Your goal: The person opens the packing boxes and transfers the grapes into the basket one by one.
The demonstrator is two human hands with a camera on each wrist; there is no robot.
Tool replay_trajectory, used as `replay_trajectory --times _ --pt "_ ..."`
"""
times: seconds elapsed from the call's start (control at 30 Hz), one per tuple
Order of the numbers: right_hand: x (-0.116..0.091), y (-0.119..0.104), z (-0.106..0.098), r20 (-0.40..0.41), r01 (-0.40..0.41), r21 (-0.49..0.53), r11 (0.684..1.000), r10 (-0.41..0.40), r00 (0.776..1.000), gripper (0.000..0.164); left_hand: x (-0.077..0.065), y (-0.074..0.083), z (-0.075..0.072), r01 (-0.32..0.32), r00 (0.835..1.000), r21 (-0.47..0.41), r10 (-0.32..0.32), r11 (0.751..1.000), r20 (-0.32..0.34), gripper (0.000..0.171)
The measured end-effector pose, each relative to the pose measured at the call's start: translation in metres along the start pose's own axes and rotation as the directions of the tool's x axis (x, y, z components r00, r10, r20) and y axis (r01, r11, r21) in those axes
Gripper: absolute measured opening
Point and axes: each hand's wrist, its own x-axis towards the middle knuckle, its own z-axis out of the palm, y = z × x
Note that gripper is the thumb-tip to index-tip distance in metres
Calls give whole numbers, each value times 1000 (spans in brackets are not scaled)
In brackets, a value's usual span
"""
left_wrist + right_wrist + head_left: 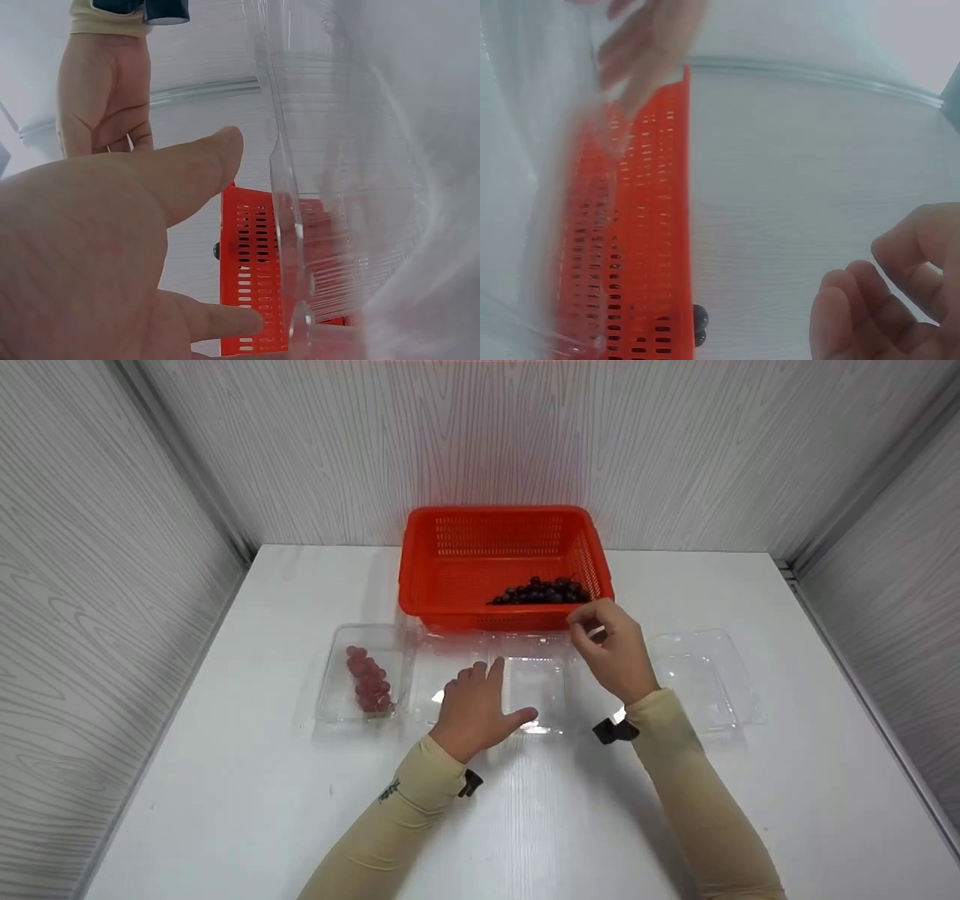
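My left hand [474, 709], fingers spread and thumb out, hovers over the clear plastic container [536, 690] in the middle of the table and holds nothing. In the left wrist view the container's clear wall [289, 187] rises beside the thumb. At the front right corner of the red basket [450, 611] is my right hand [611, 641], its fingers loosely bent with nothing between them; the right wrist view shows these fingers [832, 307] apart from the thumb. A bunch of dark grapes [544, 592] lies in the basket, toward its front right.
Left of the middle container, a clear container [330, 679] holds a bunch of red grapes [370, 682]. Another clear plastic container [701, 682] lies to the right, beyond my right wrist. White wood-grain panels [495, 435] enclose the table at the back and sides.
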Motion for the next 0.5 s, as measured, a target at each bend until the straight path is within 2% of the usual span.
replay_trajectory --times 0.13,0.3,0.5 --pt "-7 -2 3 34 21 -21 1000 -21 999 9 1 -1 -4 -38 999 -23 37 999 -25 86" --pt "-10 -4 4 83 36 -37 999 -33 996 9 3 -4 -9 -52 998 -53 49 997 -43 80" --pt "-12 -5 1 110 -1 7 1000 0 994 9 2 -8 -15 -51 997 -100 44 994 -63 80"
